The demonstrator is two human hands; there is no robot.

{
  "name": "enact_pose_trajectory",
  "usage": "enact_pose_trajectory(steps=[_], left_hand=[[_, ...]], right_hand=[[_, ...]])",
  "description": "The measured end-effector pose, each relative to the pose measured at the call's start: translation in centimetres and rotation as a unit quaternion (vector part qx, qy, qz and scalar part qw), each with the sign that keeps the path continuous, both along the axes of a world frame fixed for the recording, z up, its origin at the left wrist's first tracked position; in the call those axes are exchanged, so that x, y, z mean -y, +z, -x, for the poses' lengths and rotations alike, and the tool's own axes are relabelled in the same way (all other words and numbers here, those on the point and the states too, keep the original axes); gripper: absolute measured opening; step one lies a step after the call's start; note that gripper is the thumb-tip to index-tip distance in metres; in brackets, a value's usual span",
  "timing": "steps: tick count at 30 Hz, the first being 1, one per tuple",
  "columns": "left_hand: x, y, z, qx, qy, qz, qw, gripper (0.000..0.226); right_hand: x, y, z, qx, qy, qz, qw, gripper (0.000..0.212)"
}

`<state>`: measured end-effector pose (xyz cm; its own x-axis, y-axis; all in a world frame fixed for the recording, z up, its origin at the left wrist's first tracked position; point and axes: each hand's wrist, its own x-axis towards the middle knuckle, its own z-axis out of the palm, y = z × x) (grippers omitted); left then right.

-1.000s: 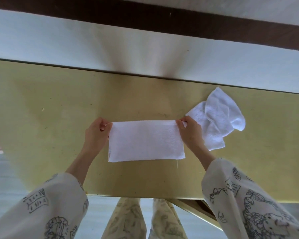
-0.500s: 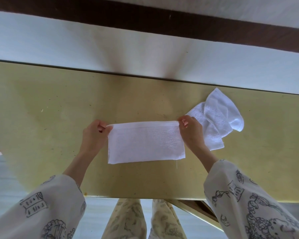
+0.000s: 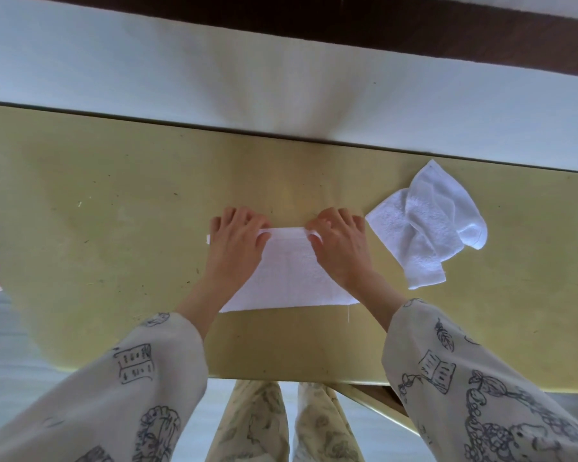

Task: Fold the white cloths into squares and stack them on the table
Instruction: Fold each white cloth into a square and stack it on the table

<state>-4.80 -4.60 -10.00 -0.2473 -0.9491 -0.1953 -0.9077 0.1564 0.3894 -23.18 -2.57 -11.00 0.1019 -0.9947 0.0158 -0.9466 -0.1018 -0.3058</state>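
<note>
I am seeing both hands lying palm-down over the far edge of the flat white terry cloth (image 3: pixel 291 278), knuckles up, wrists angling in from patterned cream sleeves (image 3: pixel 481 378). The left hand (image 3: pixel 236 248) is covering the cloth's far left corner, its grip pressing a thin raised fold of the edge; the right hand (image 3: pixel 339 245) is doing the same on the right side, fingers curled and clamped on that fold. The cloth is lying in the middle of the scuffed yellow-green table (image 3: pixel 97 228). A second, crumpled white terry cloth (image 3: pixel 424 225) is sitting just beside the right hand, apart from it.
</note>
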Motion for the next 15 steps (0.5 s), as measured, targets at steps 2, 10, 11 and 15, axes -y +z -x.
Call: enact_pose_trajectory(steps=[2, 10, 11, 15], left_hand=[[0.14, -0.33, 0.84, -0.008, 0.013, -0.017, 1.0, 0.011], [0.24, -0.05, 1.42, -0.023, 0.014, -0.017, 1.0, 0.015], [0.34, -0.07, 1.41, -0.023, 0.009, -0.015, 1.0, 0.014], [0.58, -0.27, 1.41, -0.031, -0.008, -0.007, 0.999, 0.01]], right_hand=[[0.43, -0.39, -0.53, -0.01, 0.008, -0.003, 1.0, 0.019], [0.42, -0.67, -1.05, 0.012, -0.01, -0.026, 1.0, 0.007], [0.46, -0.65, -1.11, 0.013, -0.013, -0.03, 0.999, 0.006], [0.8, -0.5, -1.24, 0.012, -0.017, -0.045, 0.999, 0.006]])
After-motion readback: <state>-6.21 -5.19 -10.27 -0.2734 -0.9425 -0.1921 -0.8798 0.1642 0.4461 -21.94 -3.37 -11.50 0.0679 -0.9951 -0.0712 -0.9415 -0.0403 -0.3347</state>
